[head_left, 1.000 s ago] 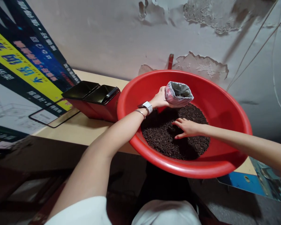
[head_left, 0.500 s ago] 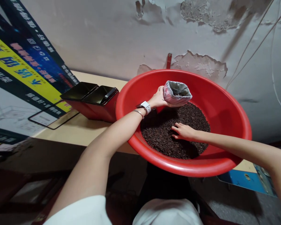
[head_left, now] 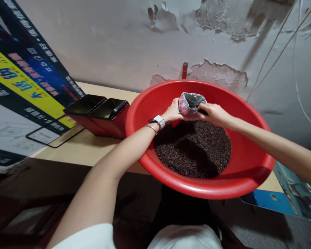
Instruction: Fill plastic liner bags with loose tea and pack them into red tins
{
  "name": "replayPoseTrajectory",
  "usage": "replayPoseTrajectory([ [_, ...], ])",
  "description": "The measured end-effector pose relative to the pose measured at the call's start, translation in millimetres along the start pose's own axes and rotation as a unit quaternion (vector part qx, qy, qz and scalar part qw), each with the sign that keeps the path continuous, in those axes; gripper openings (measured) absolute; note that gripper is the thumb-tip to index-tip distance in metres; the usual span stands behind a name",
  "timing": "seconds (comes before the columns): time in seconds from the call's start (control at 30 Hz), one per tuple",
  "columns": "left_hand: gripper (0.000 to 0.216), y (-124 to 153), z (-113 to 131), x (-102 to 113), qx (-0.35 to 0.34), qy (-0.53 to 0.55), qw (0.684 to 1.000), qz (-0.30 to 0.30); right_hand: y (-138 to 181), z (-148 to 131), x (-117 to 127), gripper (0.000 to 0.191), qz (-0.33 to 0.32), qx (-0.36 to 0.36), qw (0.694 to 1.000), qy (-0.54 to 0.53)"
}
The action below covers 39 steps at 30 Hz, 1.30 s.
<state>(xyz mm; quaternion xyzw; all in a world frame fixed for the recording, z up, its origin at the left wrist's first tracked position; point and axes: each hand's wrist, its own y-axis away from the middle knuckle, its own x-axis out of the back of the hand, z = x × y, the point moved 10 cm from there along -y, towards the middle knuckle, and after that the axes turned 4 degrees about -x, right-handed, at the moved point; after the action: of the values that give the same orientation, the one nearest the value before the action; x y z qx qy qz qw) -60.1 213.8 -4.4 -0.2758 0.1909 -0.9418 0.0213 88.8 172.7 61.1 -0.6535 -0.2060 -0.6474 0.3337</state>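
Observation:
A big red basin (head_left: 248, 173) sits on the table edge, holding a heap of dark loose tea leaves (head_left: 197, 152). My left hand (head_left: 172, 111), with a watch on the wrist, grips a small foil bag (head_left: 189, 103) held open above the leaves at the basin's far side. My right hand (head_left: 213, 113) is at the bag's mouth, fingers closed in a pinch over the opening; what it holds, if anything, is too small to make out.
A red tin box (head_left: 103, 119) with two open dark lids stands left of the basin on the beige table (head_left: 93, 148). A printed poster (head_left: 20, 90) leans at the left. A peeling wall (head_left: 119, 41) is right behind. Blue object (head_left: 264, 200) at lower right.
My right hand has lifted from the tea leaves in the basin up to the mouth of the bag. The left hand has kept the bag in the same place.

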Motion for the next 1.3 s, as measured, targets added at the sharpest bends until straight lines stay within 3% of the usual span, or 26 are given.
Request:
replayPoseTrajectory([
  [0.1,0.108,-1.2,-1.9,-1.2,-0.004,0.002,1.000,-0.003,-37.1,16.8,19.3,0.030,0.025,-0.030,0.999,0.004],
  [0.23,0.109,0.0,1.3,-1.2,-0.004,0.012,1.000,-0.003,-75.3,26.6,8.5,0.043,0.006,-0.046,0.999,0.007],
  [0.33,0.106,2.1,4.8,0.3,0.008,0.009,1.000,0.002,-88.1,28.8,7.0,0.055,0.027,-0.055,0.998,-0.018],
  [0.47,0.103,3.1,8.5,0.7,0.006,0.006,1.000,0.002,-78.6,37.2,30.2,0.049,0.087,-0.072,0.993,-0.035],
  [0.57,0.106,1.5,6.0,0.8,-0.001,0.011,1.000,0.005,-51.6,49.9,46.4,0.048,0.128,-0.097,0.987,-0.023],
  [0.63,0.108,-0.2,3.0,-0.9,-0.004,0.007,1.000,-0.001,-26.3,55.6,43.5,0.049,0.132,-0.117,0.984,-0.005],
  [0.67,0.109,-1.0,2.0,-2.0,-0.007,0.003,1.000,-0.006,-13.1,55.9,33.7,0.049,0.111,-0.127,0.986,0.007],
  [0.73,0.111,-2.4,0.1,-3.8,-0.012,-0.007,1.000,-0.013,14.1,48.9,-4.3,0.048,0.011,-0.130,0.991,0.026],
  [0.83,0.112,-3.8,-3.4,-4.6,-0.016,-0.021,1.000,-0.017,61.4,18.3,-81.4,0.053,-0.193,-0.080,0.978,0.010],
  [0.9,0.112,-4.5,-5.5,-3.9,-0.019,-0.020,1.000,-0.013,86.4,-5.7,-117.4,0.062,-0.256,-0.038,0.966,-0.013],
  [1.07,0.110,-5.1,-6.8,-1.6,-0.022,-0.014,1.000,0.003,101.1,-39.0,-153.3,0.061,-0.224,0.034,0.973,0.040],
  [1.3,0.109,-6.8,-7.3,-1.6,-0.032,-0.013,0.999,0.009,98.9,-37.1,-155.9,0.037,-0.267,0.007,0.962,0.055],
])
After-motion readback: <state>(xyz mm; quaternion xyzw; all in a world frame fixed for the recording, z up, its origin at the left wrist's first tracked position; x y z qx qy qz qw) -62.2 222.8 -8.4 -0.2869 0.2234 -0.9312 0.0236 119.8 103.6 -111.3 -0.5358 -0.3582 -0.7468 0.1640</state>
